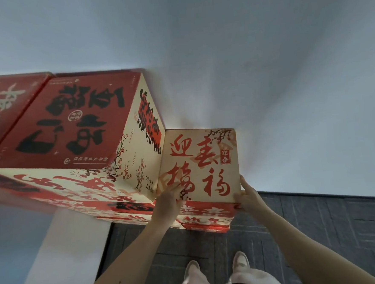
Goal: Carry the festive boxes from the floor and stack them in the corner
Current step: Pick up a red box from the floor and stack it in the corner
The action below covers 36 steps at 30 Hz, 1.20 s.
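From the head-worn camera, looking down: a person stood on dark grey floor tiles [310,226] facing a pale white wall [243,60], pale shoes just visible at the bottom. Against the wall stood a stack of festive cardboard boxes printed in red, cream and black. The landmark was the small cream cardboard box with red brush lettering on its top [202,160], which sat on top of a red-and-cream box [207,216] beneath it.

The left hand [168,204] lay over the near left corner of that cream box, fingers spread flat on its top and edge. The right hand [248,196] pressed against its near right corner, fingers extended along the side. Both hands touched the box; neither was curled shut, and whether they bore its weight could not be told.

Touching the cream box on its left rose a taller red-topped carton with black lettering [69,121], and further left another red carton [6,105], blurred.

Judging by this, several boxes were already stacked, and this one was being seated. No boxes waiting on the floor showed here, so what remained could not be told.
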Motion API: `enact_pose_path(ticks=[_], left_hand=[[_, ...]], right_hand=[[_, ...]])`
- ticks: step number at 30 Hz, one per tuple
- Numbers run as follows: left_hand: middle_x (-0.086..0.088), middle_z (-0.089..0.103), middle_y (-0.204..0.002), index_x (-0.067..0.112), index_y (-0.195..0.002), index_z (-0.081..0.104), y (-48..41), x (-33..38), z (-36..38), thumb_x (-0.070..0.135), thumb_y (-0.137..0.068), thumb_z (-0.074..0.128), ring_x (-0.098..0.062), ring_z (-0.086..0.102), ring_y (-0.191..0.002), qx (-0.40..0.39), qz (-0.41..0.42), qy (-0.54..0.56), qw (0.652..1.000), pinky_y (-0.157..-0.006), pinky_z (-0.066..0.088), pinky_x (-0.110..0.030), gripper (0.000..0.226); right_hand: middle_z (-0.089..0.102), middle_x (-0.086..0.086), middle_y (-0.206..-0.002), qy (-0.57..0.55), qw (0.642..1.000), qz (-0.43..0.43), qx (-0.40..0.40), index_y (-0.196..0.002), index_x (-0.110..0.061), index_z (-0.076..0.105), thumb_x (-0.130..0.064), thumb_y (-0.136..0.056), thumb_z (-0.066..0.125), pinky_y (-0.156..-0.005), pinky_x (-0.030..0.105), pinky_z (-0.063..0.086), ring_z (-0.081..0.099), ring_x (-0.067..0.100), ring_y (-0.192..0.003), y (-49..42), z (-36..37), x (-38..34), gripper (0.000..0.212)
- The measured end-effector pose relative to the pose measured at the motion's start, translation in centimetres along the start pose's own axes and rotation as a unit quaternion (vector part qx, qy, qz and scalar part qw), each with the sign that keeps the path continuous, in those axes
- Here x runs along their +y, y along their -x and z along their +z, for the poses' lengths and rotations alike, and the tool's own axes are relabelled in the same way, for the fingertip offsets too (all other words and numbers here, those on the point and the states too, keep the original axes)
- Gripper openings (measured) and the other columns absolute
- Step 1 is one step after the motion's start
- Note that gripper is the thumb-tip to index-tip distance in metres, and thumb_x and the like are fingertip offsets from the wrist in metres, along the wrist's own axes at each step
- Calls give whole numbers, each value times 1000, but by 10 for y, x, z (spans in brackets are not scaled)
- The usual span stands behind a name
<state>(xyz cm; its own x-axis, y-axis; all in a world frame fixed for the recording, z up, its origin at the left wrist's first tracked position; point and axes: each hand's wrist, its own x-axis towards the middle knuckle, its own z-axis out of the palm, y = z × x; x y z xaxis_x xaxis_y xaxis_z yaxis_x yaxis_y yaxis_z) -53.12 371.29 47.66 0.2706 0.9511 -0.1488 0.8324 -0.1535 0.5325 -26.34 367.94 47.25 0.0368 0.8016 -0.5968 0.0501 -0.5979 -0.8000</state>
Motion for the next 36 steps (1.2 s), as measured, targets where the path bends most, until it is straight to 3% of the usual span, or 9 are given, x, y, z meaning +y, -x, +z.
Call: enact_pose_path(ticks=[8,18,20,22,25,27,30,32,36], left_hand=[[3,44,-152,18,-133,60,-10,2,-13,14,-87,72,-21,27,-148,-25,-1,-23,999,-117,21,-33,48],[3,49,-146,18,-126,65,-17,7,-26,22,-87,72,-22,35,-142,-72,-10,-65,995,-115,31,-39,39],[5,57,-135,20,-117,69,-20,6,-26,28,-87,71,-20,43,-134,-82,6,-80,993,-108,39,-38,31],[6,63,-119,21,-101,73,-25,10,-28,36,-87,69,-10,50,-112,-105,16,-81,991,-93,44,-28,21],[3,58,-134,27,-90,73,-31,21,-33,43,-82,71,-15,57,-110,-129,33,-104,986,-102,45,-38,18],[2,53,-138,29,-97,71,-31,32,-32,43,-82,70,-15,59,-109,-124,50,-129,983,-101,41,-34,21],[4,66,-109,22,-94,68,-23,61,-26,32,-87,64,-9,58,-87,-119,76,-114,983,-80,45,-24,13],[6,71,-94,21,-92,71,-15,87,-21,31,-86,63,-8,63,-78,-125,101,-108,981,-77,55,-28,15],[4,70,-86,22,-88,67,1,159,-2,26,-92,55,-5,60,-68,-151,196,-119,962,-59,49,-22,13]], right_hand=[[71,7,-111,29,998,-25,39,-144,-31,35,-6,-100,45,-72,45,63,74,24,-93,3,8,-6,52],[67,1,-112,121,989,-14,82,-142,-27,37,-13,-102,46,-65,37,63,71,19,-91,4,11,-8,44],[69,4,-113,142,983,-5,118,-142,-22,43,-18,-101,49,-72,40,63,71,20,-91,7,13,-2,42],[71,6,-108,162,972,-7,170,-139,-15,50,-19,-100,50,-61,25,58,70,12,-81,15,17,2,39],[74,7,-101,165,960,-22,225,-136,-11,57,-22,-100,51,-51,11,45,66,5,-72,31,25,9,38],[73,8,-106,154,958,-31,239,-136,-12,57,-24,-98,55,-64,16,51,69,12,-84,43,26,13,40],[70,8,-116,130,958,-32,253,-136,-16,59,-21,-97,59,-86,28,52,66,18,-101,67,15,18,39],[72,4,-110,106,958,-43,263,-125,-19,67,-20,-97,60,-80,26,50,65,15,-93,89,3,22,30],[74,-4,-91,45,946,-70,314,-100,-24,74,-20,-95,63,-72,29,55,67,10,-77,157,-34,40,13]])
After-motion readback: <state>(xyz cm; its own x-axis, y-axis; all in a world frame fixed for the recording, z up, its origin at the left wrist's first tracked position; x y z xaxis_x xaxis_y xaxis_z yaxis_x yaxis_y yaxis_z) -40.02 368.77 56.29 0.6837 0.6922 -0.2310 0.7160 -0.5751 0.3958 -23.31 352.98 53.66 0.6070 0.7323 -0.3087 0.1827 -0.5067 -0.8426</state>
